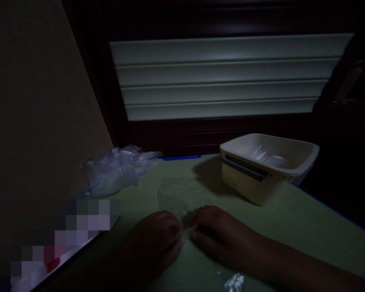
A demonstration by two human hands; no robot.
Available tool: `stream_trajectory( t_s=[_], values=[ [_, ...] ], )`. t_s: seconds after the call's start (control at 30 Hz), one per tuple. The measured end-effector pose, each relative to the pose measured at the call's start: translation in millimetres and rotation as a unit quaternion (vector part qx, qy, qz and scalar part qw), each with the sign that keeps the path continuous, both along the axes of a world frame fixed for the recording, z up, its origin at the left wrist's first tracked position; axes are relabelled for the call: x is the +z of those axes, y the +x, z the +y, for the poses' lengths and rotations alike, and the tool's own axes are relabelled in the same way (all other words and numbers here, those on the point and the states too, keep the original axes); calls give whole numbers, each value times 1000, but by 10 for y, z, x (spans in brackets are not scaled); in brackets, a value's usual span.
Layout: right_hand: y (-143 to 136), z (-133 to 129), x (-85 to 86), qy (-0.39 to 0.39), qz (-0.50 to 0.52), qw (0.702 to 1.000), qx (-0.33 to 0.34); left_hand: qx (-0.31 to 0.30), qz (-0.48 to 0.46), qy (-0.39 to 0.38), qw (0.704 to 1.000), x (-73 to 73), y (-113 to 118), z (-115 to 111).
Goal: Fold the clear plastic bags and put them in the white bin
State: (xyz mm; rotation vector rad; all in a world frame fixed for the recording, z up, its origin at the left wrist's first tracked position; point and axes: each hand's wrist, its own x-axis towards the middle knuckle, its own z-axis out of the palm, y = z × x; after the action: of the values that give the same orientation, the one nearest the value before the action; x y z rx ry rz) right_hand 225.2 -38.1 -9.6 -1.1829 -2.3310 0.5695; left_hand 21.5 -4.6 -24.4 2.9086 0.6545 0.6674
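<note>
On the green tabletop lies a clear plastic bag, flat, its near edge drawn in between my two hands. My left hand is closed, with fingers and thumb pinched on the left side of that edge. Facing it, my right hand pinches the right side, fingers curled over. A small gap separates the fingertips, and a pale bit of the plastic shows across it. A small crumpled, shiny silvery-white piece rests below my right wrist; its kind is unclear in the dim light.
A cream plastic bin with a grey handle stands at the back right, with clear plastic inside. Crumpled clear bags are heaped at the back left. A blurred-out flat item lies at left. A slatted panel rises behind the table.
</note>
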Motion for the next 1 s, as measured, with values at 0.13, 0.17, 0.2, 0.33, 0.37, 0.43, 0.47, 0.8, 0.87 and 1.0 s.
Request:
stream_trajectory(
  t_s=[0.13,0.17,0.2,0.33,0.37,0.43,0.47,0.8,0.87,1.0],
  values=[
    [-23,21,12,1,18,1000,-16,15,-12,38,999,-15,-8,-1],
    [-28,22,19,-2,22,1000,-20,17,-13,38,999,-20,-8,5],
    [-33,23,23,-5,25,999,-24,18,-14,37,999,-28,-8,13],
    [-44,28,5,-14,33,998,-48,29,-10,27,999,-59,-13,44],
    [-44,30,-7,-18,34,998,-58,30,-11,27,999,-62,-15,47],
    [-38,32,-34,-29,41,996,-79,30,-16,28,999,-54,-14,46],
    [-34,32,-47,-37,47,994,-87,32,-18,28,999,-45,-12,43],
    [-33,71,-133,-44,72,990,-117,43,-9,20,999,-33,11,44],
    [-35,79,-147,-34,73,990,-119,42,-3,22,999,-26,11,42],
    [-36,96,-173,-24,66,989,-132,22,16,58,998,-17,8,19]
  ],
)
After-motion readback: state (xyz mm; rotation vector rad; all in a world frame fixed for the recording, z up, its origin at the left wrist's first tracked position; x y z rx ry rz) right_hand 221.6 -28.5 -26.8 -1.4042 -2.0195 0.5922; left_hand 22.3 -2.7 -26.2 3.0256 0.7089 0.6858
